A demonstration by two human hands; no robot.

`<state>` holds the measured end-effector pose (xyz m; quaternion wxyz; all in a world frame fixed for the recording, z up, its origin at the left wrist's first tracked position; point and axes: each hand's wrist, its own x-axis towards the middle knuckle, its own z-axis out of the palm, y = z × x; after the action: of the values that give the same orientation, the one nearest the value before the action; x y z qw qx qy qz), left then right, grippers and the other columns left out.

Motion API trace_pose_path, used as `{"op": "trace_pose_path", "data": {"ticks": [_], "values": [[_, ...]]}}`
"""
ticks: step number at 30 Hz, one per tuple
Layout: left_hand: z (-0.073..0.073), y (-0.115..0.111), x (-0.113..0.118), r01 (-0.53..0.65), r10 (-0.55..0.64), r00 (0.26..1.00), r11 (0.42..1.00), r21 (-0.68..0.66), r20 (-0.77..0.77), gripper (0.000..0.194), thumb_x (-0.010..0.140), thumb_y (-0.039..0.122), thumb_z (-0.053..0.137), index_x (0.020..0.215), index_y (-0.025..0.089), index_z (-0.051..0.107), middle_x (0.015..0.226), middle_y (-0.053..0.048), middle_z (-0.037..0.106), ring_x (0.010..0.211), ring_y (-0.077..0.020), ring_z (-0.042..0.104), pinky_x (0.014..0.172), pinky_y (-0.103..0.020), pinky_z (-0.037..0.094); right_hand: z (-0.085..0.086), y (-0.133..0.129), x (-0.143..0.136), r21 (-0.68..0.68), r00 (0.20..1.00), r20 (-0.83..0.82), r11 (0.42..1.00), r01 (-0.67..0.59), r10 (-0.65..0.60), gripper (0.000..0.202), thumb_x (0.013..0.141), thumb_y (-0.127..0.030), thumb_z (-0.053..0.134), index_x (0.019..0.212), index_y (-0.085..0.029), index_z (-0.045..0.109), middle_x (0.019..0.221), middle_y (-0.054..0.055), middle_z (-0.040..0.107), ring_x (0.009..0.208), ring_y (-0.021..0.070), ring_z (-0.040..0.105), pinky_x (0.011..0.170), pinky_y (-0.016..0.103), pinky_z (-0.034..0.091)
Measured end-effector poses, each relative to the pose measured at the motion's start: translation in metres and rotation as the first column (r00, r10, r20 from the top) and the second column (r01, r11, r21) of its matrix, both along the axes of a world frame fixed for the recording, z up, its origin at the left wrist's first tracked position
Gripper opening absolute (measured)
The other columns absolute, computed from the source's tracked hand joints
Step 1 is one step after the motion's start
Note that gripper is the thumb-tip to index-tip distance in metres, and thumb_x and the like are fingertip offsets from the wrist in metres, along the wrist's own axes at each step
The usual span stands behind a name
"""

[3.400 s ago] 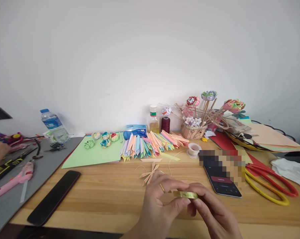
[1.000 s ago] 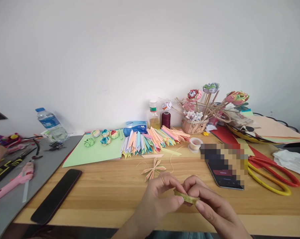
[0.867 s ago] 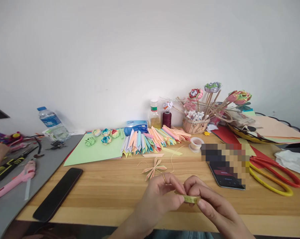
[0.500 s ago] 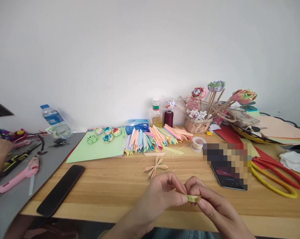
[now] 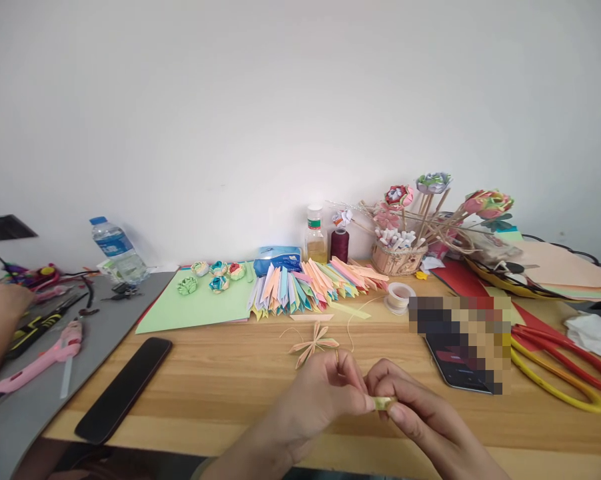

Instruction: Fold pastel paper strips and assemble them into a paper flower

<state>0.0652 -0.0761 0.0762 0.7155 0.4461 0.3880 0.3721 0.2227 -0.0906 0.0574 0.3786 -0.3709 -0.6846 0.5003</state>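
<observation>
Head cam, biggest stuff first: you've got a plain pale wall point(image 5: 280, 120) up top and a wooden tabletop point(image 5: 205, 380) under it, with a gray surface point(image 5: 105, 333) running along the left edge. Your left hand point(image 5: 325, 390) and right hand point(image 5: 425, 413) are nearly together over the front of the table, and another person's hand point(image 5: 5, 300) pokes in at far left. Your light green sheet point(image 5: 195, 313) lies toward the back with little paper flowers on it, and right beside it there's a row of pleated paper pieces point(image 5: 285, 290). Over to the right you have a woven-looking basket point(image 5: 399, 260) with paper blooms on sticks rising around it, then red and yellow loop handles point(image 5: 596, 405), scissors by the look, next to a phone point(image 5: 463, 370) partly pixelated out. On the left, a flat black slab point(image 5: 125, 388) sits near the table edge, with a pink glue gun point(image 5: 40, 365) on the gray. Smaller bits: a dark maroon thread spool point(image 5: 339, 246), and a peach petal cluster point(image 5: 314, 343) just beyond your left hand. Tiniest is your yellow-green strip point(image 5: 383, 403), between your hands: left thumb and finger pinch one end, right thumb and finger pinch the other, remaining right fingers curled in.
</observation>
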Motion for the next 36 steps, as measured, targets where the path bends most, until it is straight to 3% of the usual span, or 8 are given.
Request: {"op": "trace_pose_path", "data": {"ticks": [8,12,15,19,21,23,31,36], "values": [[0.007,0.002,0.004,-0.013,0.013,0.999,1.000,0.011,-0.047,0.037,0.058,0.031,0.068,0.050,0.016,0.035,0.050,0.006,0.035,0.052,-0.0054,0.030,0.052,-0.021,0.024,0.003,0.004,-0.006,0.093,1.000,-0.006,0.996,-0.001,0.001,0.039,0.082,-0.053,0.042,0.065,-0.020,0.053,0.069,0.001,0.048,0.065,0.0154,0.048,0.059,0.024,0.039],[0.007,0.004,-0.001,-0.175,0.191,0.980,0.958,0.227,-0.052,0.031,0.075,0.041,0.054,0.060,0.014,0.050,0.065,-0.001,0.050,0.064,-0.0105,0.046,0.060,-0.023,0.036,0.005,0.008,-0.006,0.166,0.995,-0.052,0.982,0.094,-0.087,0.040,0.077,-0.056,0.047,0.061,-0.020,0.052,0.069,0.002,0.051,0.066,0.0164,0.052,0.058,0.025,0.042],[0.002,0.000,-0.005,-0.284,0.408,0.906,0.781,0.556,-0.110,0.013,0.077,0.028,0.055,0.077,0.016,0.061,0.081,-0.005,0.057,0.081,-0.0152,0.053,0.071,-0.027,0.042,0.004,0.010,-0.005,0.256,0.979,-0.066,0.945,0.202,-0.191,0.037,0.076,-0.054,0.051,0.062,-0.020,0.054,0.070,0.003,0.053,0.068,0.0173,0.055,0.059,0.025,0.045],[-0.006,-0.009,-0.001,-0.206,0.526,0.846,0.476,0.855,-0.089,0.014,0.076,0.017,0.057,0.087,0.020,0.065,0.080,-0.004,0.063,0.079,-0.0154,0.055,0.073,-0.029,0.044,-0.004,0.011,-0.005,0.445,0.929,-0.079,0.821,0.357,-0.361,0.020,0.075,-0.040,0.060,0.069,-0.022,0.056,0.076,0.003,0.055,0.078,0.0188,0.058,0.063,0.024,0.048],[-0.008,-0.010,0.004,-0.209,0.541,0.839,0.429,0.879,-0.065,0.015,0.074,0.016,0.060,0.088,0.021,0.066,0.077,-0.003,0.064,0.077,-0.0151,0.055,0.073,-0.029,0.044,-0.009,0.011,-0.005,0.536,0.911,-0.054,0.758,0.371,-0.408,0.011,0.075,-0.031,0.062,0.073,-0.022,0.056,0.080,0.004,0.055,0.083,0.0187,0.058,0.066,0.023,0.049],[-0.009,-0.010,0.007,-0.240,0.541,0.839,0.463,0.853,-0.057,0.011,0.073,0.017,0.062,0.083,0.021,0.066,0.074,-0.002,0.064,0.075,-0.0146,0.056,0.073,-0.030,0.045,-0.012,0.011,-0.005,0.614,0.901,-0.014,0.707,0.350,-0.433,0.007,0.075,-0.025,0.062,0.077,-0.022,0.056,0.083,0.004,0.054,0.085,0.0182,0.057,0.068,0.023,0.049],[-0.004,-0.008,0.003,-0.272,0.449,0.873,0.771,0.576,-0.188,0.012,0.065,0.026,0.069,0.068,0.016,0.063,0.072,-0.004,0.060,0.078,-0.0187,0.055,0.066,-0.030,0.047,-0.007,0.008,-0.007,0.790,0.862,0.043,0.546,0.280,-0.505,0.004,0.079,-0.024,0.057,0.079,-0.020,0.056,0.080,0.006,0.052,0.080,0.0185,0.055,0.062,0.026,0.049],[0.000,-0.006,-0.001,-0.156,0.380,0.892,0.767,0.622,-0.245,0.011,0.072,0.024,0.063,0.064,0.016,0.059,0.066,-0.001,0.057,0.072,-0.0151,0.051,0.074,-0.032,0.042,-0.002,0.008,-0.007,0.854,0.846,0.073,0.472,0.220,-0.528,0.006,0.079,-0.027,0.058,0.080,-0.022,0.057,0.076,0.005,0.055,0.080,0.0199,0.055,0.063,0.030,0.048]]}}
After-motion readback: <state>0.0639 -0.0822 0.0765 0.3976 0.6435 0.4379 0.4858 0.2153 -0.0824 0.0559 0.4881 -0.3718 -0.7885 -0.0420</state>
